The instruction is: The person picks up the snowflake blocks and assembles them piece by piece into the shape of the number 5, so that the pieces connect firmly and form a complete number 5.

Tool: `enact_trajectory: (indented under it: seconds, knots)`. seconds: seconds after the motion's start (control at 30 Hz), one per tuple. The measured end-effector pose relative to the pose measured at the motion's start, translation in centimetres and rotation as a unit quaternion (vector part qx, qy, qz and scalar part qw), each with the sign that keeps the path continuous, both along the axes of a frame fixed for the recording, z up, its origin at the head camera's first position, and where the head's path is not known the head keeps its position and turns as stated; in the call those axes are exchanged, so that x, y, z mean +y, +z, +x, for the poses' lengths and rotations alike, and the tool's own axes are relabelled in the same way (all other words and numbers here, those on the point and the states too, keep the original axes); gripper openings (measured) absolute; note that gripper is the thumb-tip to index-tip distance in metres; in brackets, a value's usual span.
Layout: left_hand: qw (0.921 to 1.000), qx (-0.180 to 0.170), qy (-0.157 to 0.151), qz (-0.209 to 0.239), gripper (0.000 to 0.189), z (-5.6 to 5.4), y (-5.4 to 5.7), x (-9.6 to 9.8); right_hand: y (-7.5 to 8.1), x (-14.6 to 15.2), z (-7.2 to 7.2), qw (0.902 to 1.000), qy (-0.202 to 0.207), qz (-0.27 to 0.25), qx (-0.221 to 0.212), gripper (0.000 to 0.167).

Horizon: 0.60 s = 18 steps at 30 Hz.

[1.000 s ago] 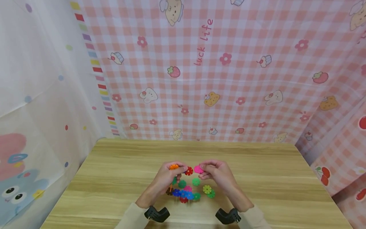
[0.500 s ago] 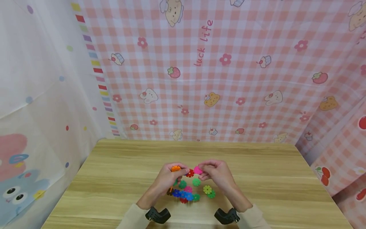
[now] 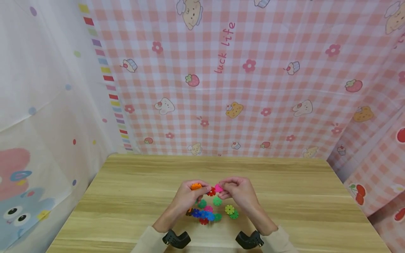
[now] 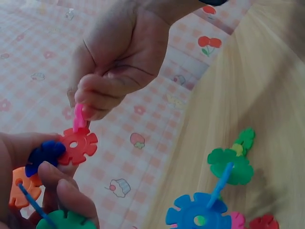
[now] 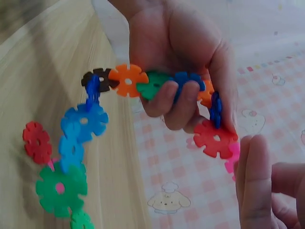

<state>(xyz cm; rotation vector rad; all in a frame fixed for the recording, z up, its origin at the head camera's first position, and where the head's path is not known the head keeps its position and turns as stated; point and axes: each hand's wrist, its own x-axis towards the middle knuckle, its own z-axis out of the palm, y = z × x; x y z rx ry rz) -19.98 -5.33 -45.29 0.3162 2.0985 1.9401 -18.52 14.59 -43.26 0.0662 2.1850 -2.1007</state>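
Observation:
My left hand (image 3: 187, 196) grips a chain of notched plastic snowflake discs, with orange (image 5: 128, 80), green (image 5: 154, 85) and blue pieces running across its fingers. Its thumb and forefinger pinch near a dark blue disc (image 4: 44, 157). Beyond the fingertips a red disc (image 4: 78, 145) sticks out at the chain's end. My right hand (image 3: 241, 192) pinches a pink disc (image 4: 80, 118), partly hidden by the fingers. The pink edge meets the red disc's rim; how deep the slots engage I cannot tell.
More linked discs hang low or lie over the wooden table (image 3: 142, 203): brown (image 5: 101, 80), light blue (image 5: 71, 150), another red (image 5: 37, 142) and green (image 5: 61, 191). A yellow disc (image 3: 229, 209) is at their right. A checked pink cloth (image 3: 221, 88) hangs behind.
My left hand has shifted slightly right with the chain, bringing the red disc against the pink one. My right hand has hardly moved.

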Motion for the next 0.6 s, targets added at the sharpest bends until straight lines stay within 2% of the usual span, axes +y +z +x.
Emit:
enact_trajectory:
  seconds: [0.27, 0.4, 0.6]
  knots:
    - [0.9997, 0.005, 0.023, 0.003, 0.02, 0.2, -0.3, 0.2, -0.2, -0.9, 0.4, 0.9992, -0.034, -0.023, -0.004, 0.011]
    - [0.9994, 0.011, 0.031, 0.004, 0.021, 0.1, -0.4, 0.3, -0.2, -1.2, 0.4, 0.9988, -0.043, -0.022, 0.009, 0.012]
    - [0.9995, 0.006, 0.029, 0.005, 0.023, 0.1, -0.2, 0.2, -0.2, -1.1, 0.2, 0.9992, -0.03, -0.023, 0.012, 0.016]
